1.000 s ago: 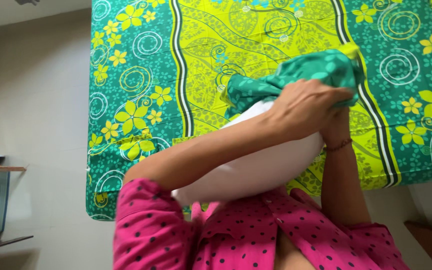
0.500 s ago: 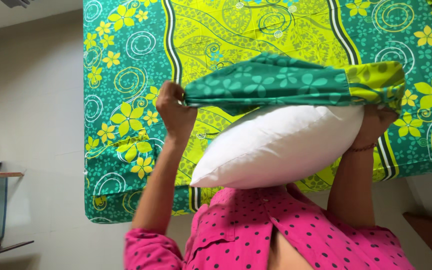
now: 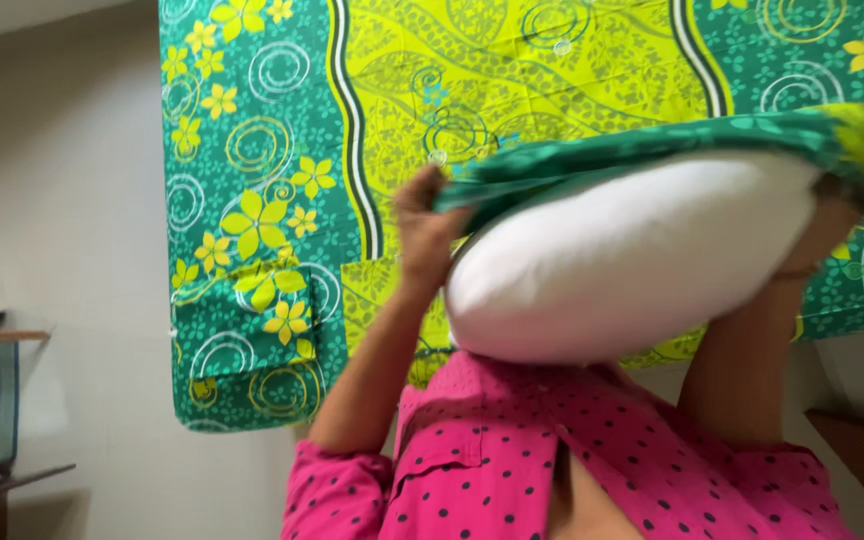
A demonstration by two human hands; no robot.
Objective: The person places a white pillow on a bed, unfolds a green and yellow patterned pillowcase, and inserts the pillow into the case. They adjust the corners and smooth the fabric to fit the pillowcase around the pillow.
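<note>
Head view, only camera. Left hand (image 3: 424, 232) clenched on the near edge of the green pillowcase (image 3: 652, 148), pinching the cloth at its mouth. Right hand (image 3: 820, 235) at 3 o'clock, mostly hidden under the case's yellow-green hem; it looks closed on that far end, fingers not visible, so the grip is a best read. White pillow (image 3: 632, 262) sits between the two hands, held up against the chest, above the pink dotted shirt (image 3: 512, 470).

Change since half a second ago: the left hand has come in from about 9 o'clock toward centre, and the case mouth now rides over the top of the pillow rather than stretched flat above it. The pillow is higher and further toward 3 o'clock, bulging fuller in frame. A second ago both hands were bunched together on the gathered case; now they are spread to opposite ends. Judgement: the case is being drawn over the pillow, only the upper edge covered, most of the white still bare.

Materials: pillow smooth, plump, soft rounded oval. Case thin cotton-like print, teal floral with lime border, slack and creased. Bedsheet (image 3: 252, 230) behind, flat, matching green and yellow swirl-and-flower print with dark stripes, its corner hanging at 7 o'clock. Pale floor (image 3: 62, 200) at 9 o'clock.
</note>
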